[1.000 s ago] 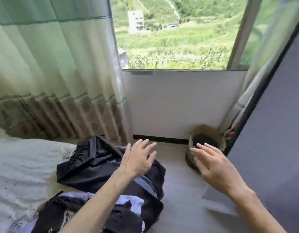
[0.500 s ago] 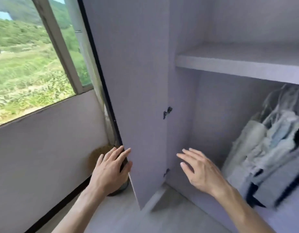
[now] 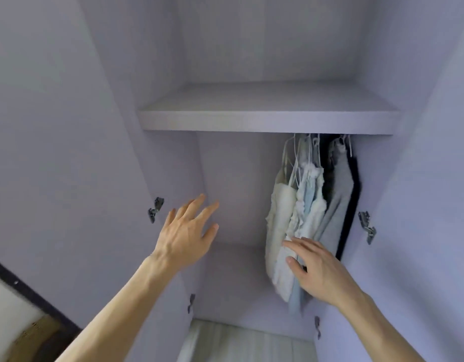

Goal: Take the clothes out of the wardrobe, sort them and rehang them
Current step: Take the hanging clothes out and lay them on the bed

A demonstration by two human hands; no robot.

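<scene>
Pale lilac wardrobe (image 3: pixel 225 178) fills view, both doors swung open. Shelf (image 3: pixel 267 121) spans upper part. Below shelf, clothes (image 3: pixel 312 205) hang bunched at right end: cream and pale-blue tops in front, grey garment behind, dark one at far right; hanger hooks blurred, rail not visible. Left hand (image 3: pixel 186 231) spread open, empty, raised before bare left half of hanging space. Right hand (image 3: pixel 317 267) open, fingers against lower front of light tops, possibly touching, not closed on cloth.
</scene>
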